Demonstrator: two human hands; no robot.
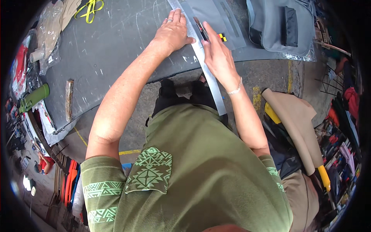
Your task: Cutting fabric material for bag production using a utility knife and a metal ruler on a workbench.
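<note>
Head view: both hands work near the far middle of the grey worktop (127, 42), on either side of a long metal ruler (212, 85). The left hand (174, 31) lies flat on the ruler with its fingers extended and close together and its thumb held out to the right; it presses from above and grips nothing. It wears 1 ring. The right hand (219, 58) is just beside the ruler's right edge, narrowed around a slim dark tool (201, 29) with a touch of red. Part of that grip is hidden behind the fingers, so the exact hold cannot be told. A bracelet (235, 89) circles the right wrist.

The ruler runs slantwise across the worktop, and its near end juts past the edge, over the floor (247, 77) and close to the person's green shirt (208, 162). Grey fabric (234, 33) lies to the ruler's right, and a yellow-and-black piece (222, 37) shows just beside the right hand; whether it belongs to the tool cannot be told. Farther right is a grey bag (270, 34) with a black panel (290, 27).

On the worktop's left side, well apart from the hands, are a looped yellow tape (89, 13) at the far edge and a stick (69, 100) nearer the person. A green roll (34, 96) sits by the left edge. To the person's right is a brown sheet (290, 123), partly rolled.
</note>
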